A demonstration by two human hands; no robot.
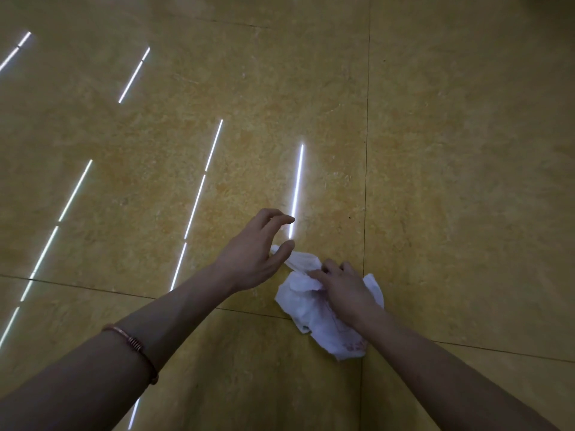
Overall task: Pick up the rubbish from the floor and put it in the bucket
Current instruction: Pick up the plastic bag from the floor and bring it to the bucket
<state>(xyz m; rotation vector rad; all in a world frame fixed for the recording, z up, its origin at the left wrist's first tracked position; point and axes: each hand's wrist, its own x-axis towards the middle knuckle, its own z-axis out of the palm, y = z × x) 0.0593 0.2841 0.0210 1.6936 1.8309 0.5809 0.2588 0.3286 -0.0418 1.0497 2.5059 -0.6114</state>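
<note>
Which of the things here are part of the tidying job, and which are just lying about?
Part of the job:
crumpled white bag
right hand, gripping the bag
left hand, open and holding nothing, beside it
(the bucket is out of view)

Just there:
yellow floor tiles
bracelet on the left forearm
light streaks reflected in the tiles

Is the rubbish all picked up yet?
Not yet. Nothing looks binned, and no bucket is in view. The right hand grips the crumpled white rubbish down at the floor; the left hand hovers open beside it. Lifting it and dropping it in remain.
</note>
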